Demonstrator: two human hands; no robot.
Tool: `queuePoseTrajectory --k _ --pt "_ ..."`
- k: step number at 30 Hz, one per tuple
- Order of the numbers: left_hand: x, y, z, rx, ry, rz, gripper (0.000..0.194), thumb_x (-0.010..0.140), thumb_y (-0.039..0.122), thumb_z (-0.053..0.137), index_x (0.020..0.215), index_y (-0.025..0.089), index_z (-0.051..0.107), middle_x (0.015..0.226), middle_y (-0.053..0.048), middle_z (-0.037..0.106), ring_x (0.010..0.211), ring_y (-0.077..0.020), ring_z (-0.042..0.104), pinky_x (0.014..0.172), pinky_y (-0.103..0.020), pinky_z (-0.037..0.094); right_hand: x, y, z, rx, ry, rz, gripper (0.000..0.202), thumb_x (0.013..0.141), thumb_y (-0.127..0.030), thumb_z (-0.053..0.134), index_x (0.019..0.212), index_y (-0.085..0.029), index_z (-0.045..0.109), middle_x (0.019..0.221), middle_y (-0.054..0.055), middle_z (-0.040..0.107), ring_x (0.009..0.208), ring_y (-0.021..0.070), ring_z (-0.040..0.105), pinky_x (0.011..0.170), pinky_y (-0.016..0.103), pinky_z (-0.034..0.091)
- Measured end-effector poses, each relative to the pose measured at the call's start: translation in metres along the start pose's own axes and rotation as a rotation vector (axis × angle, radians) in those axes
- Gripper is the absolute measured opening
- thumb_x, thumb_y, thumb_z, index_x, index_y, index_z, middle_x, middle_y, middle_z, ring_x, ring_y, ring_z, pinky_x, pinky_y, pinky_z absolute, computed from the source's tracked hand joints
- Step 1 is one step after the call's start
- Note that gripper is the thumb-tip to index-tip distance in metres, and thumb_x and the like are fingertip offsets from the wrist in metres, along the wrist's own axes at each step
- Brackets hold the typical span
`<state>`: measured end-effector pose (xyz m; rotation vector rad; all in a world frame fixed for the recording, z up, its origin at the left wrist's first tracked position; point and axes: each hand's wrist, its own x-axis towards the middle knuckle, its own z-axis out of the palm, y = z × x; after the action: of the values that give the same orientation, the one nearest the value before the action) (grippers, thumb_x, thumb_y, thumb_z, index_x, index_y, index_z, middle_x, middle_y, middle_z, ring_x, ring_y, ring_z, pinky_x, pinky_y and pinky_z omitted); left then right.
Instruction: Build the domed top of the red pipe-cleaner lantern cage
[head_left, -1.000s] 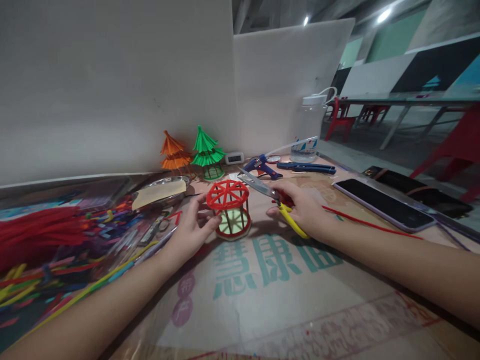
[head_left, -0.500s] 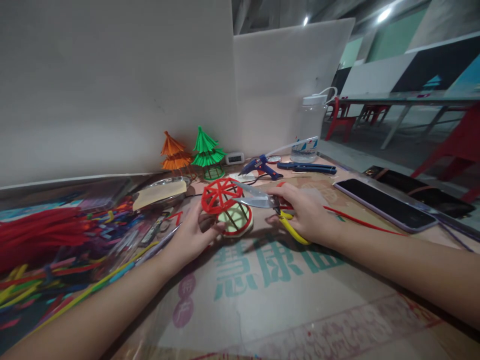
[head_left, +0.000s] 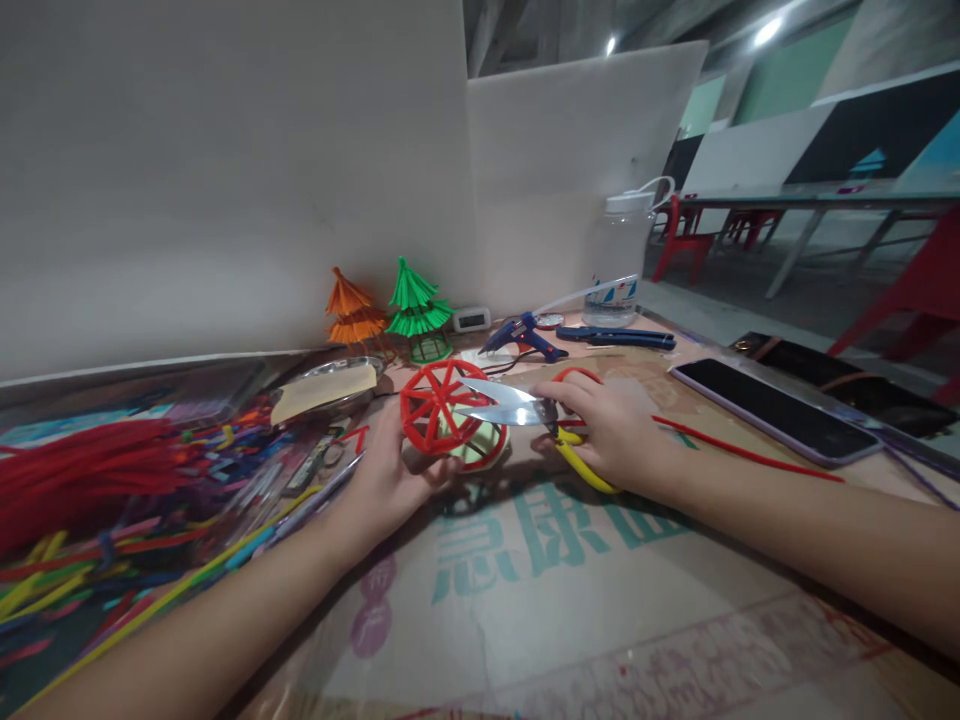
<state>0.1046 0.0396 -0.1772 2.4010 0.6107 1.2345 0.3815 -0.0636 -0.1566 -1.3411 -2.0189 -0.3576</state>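
My left hand (head_left: 397, 455) grips a red round frame (head_left: 429, 436) with spokes like a wheel; a second red ring with a pale base shows behind it, joined by thin posts. My right hand (head_left: 611, 425) holds scissors (head_left: 577, 465) with yellow and red handles. Their blades are parted and point left, at the right side of the spoked wheel; whether they touch it I cannot tell. A red pipe cleaner (head_left: 750, 455) lies on the cardboard to the right of my right hand.
Orange (head_left: 352, 310) and green (head_left: 417, 305) tiered models stand behind, beside a blue glue gun (head_left: 525, 335), blue pliers-like tool (head_left: 615, 337) and bottle (head_left: 611, 260). A phone (head_left: 772, 410) lies right. Pipe cleaners (head_left: 90, 470) and a metal dish (head_left: 330, 385) are left.
The red frame has tilted so that its spoked face turns more toward me. The scissors' blades have shifted slightly left and down across its right side.
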Motion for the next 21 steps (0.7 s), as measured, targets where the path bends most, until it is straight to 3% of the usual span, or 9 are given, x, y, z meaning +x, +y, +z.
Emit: queuePoseTrajectory --k 12,21 --pt "-0.0007 0.0037 -0.0018 0.066 -0.02 0.013 0.065 0.083 0.033 0.077 0.139 0.027 0.045 0.131 -0.01 0.058 0.119 -0.0287 0.06 0.105 -0.049 0.05 0.0011 0.001 0.0002 -0.018 -0.002 -0.031 0.041 0.092 -0.049 0.064 0.119 -0.018 0.066 0.095 0.01 0.068 0.083 0.0238 0.065 0.066 0.032 0.049" --pt "-0.0015 0.0049 -0.0034 0.054 -0.043 -0.007 0.068 0.082 0.034 0.078 0.142 0.027 0.045 0.135 -0.011 0.057 0.122 -0.0299 0.059 0.107 -0.049 0.048 0.0017 -0.0009 -0.0028 -0.143 0.048 -0.055 0.039 0.089 -0.047 0.069 0.115 -0.019 0.069 0.09 0.007 0.07 0.074 0.0199 0.062 0.06 0.029 0.04"
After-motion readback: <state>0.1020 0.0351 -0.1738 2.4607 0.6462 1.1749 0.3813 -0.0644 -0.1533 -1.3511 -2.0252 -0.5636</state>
